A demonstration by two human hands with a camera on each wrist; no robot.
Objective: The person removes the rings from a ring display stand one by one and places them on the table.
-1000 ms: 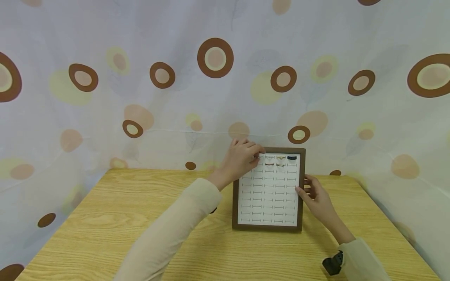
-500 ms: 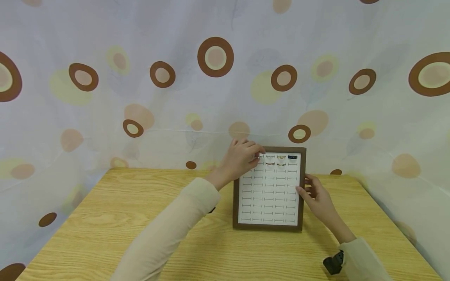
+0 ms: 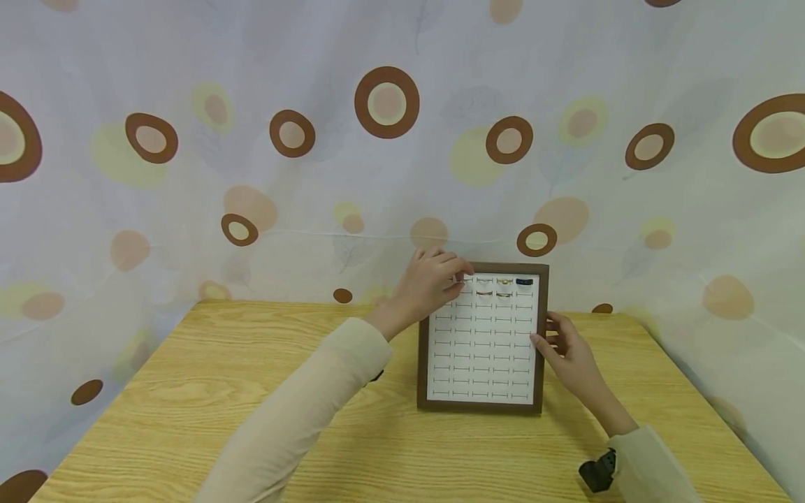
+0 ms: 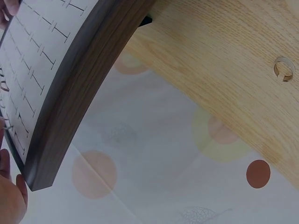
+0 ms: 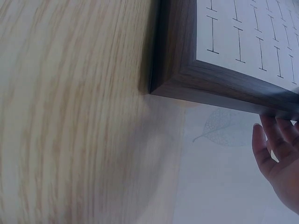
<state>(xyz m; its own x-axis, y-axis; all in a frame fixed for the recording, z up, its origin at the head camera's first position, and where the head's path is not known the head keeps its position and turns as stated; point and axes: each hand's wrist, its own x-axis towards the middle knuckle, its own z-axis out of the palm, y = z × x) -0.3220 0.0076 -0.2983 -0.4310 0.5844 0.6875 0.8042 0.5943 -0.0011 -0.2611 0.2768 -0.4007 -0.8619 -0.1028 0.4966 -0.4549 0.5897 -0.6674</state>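
Observation:
A brown-framed ring display board (image 3: 481,356) with a white slotted face stands on the table. My left hand (image 3: 430,283) is at its upper left corner, thumb and fingertips pinching a small ring (image 4: 6,127) against the top row. In the left wrist view, part of my left hand (image 4: 10,200) shows beside the frame. My right hand (image 3: 569,356) holds the board's right edge, thumb on the front; its fingers (image 5: 279,140) touch the frame's side in the right wrist view. Several rings sit in the upper slots, among them a dark band (image 3: 524,282) and a gold ring (image 3: 504,281).
A loose open-ended ring (image 4: 284,69) lies on the wooden table (image 3: 251,363) in the left wrist view. A patterned curtain (image 3: 314,195) hangs behind the table. A black strapped device (image 3: 597,471) sits at the right sleeve.

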